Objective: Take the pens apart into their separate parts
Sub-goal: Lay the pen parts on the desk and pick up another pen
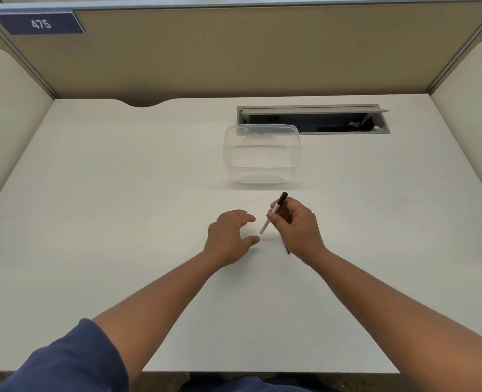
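Risk lies in small parts rolling off the surface (121, 193) as the right hand (296, 224) pinches the pen (273, 215) while the left hand (229, 236) hovers half-open, empty.

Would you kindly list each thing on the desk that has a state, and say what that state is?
Pen: held tilted in the right hand, black end up, white end down.
Left hand: open, empty, fingers spread beside the pen.
Clear container: upright, lidless, nothing visible inside.
Cable hatch: flap open.
Dark thin item: lying on the desk, mostly hidden under the right hand.
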Available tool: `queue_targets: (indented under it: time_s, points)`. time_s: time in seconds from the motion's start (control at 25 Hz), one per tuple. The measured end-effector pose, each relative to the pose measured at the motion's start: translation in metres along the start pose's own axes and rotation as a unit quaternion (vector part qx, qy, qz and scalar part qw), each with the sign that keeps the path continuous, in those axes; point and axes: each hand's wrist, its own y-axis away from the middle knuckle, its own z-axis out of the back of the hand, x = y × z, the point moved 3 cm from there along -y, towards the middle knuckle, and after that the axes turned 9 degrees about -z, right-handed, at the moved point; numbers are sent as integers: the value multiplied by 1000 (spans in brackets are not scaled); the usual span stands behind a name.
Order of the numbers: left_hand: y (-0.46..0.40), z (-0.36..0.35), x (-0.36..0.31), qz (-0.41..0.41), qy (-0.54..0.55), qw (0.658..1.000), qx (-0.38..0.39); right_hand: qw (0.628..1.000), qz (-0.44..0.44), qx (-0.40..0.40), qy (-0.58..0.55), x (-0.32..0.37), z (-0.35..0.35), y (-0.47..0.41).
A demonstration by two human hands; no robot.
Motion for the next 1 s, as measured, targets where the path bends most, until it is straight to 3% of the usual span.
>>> queue_targets:
  time_s: [0.16, 0.44, 0.64, 1.0]
  points:
    - [-2, -5, 28, 28, -137, 988, 59, 993, 85, -10, 82, 1, -6, 6]
    - [-4, -6, 38, 28, -179, 977, 112, 975, 151, -29, 161, -4, -8, 11]
    - [-12, 6, 36, 33, -154, 976, 148, 965, 116, -19, 235, -7, -15, 5]
    - [-19, 10, 32, 37, -144, 977, 149, 970, 93, -14, 226, -5, -16, 2]
